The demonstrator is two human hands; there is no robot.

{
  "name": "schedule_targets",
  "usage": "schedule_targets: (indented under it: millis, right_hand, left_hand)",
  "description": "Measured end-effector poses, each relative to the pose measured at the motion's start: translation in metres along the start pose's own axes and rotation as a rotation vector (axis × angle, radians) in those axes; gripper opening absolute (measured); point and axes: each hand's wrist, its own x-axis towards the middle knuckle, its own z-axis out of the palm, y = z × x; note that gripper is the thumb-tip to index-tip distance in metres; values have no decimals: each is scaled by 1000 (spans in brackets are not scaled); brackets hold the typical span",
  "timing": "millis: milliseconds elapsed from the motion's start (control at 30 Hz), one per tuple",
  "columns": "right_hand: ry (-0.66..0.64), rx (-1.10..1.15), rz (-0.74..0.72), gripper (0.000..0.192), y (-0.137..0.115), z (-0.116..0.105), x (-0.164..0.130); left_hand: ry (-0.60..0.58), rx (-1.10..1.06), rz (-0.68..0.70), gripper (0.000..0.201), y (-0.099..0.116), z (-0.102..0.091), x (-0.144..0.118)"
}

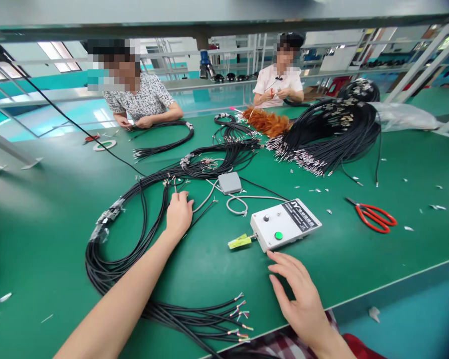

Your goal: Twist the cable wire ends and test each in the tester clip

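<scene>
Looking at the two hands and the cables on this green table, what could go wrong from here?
1. The left hand reaches into the looped black cables; pulling one out may tangle or drag the others.
2. The stripped cable ends lie near the table edge by the right hand, so a sleeve or wrist might bend them.
3. The red scissors lie open-bladed on the table; a careless reach could meet the blades.
</scene>
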Motion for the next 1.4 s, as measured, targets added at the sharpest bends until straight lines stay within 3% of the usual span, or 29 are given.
schedule_targets:
  millis: [67, 133, 167, 233, 300, 400, 567, 700, 933, 1167, 1400]
  right_hand:
    - [8, 11, -3, 25, 0, 0, 0]
    - [10, 24, -8, 25, 0, 0, 0]
    - [8, 30, -8, 25, -1, 0, 1]
    - [-7, 39, -3, 24, -2, -1, 2]
    - [-32, 51, 1, 23, -5, -2, 3]
    - [-73, 125, 39, 21, -14, -3, 6]
    - [-198, 357, 282, 18, -35, 8, 14]
    - [-243, 489, 393, 19, -46, 17, 26]
    - [-281, 681, 527, 17, -55, 22, 41]
    - [-247, 742, 646, 10, -62, 26, 50]
    - [-239, 841, 743, 19, -63, 32, 52]
  left_hand:
    - [-71, 24, 68, 9, 12, -13, -24]
    - [-225, 11, 160, 6, 29, -32, -63]
    - [-351, -14, 215, 12, 38, -41, -84]
    - [-722, -75, 320, 13, 55, -53, -126]
    - [-814, -38, 267, 8, 68, -55, -157]
    - [-781, -38, 127, 10, 76, -47, -176]
    - [-677, -328, -148, 14, 77, -46, -170]
    - [-541, -431, -260, 10, 79, -53, -167]
    - [-597, -608, -533, 30, 81, -53, -163]
    - [-564, -625, -499, 27, 81, -50, -165]
    - [-511, -584, -451, 22, 80, -46, -166]
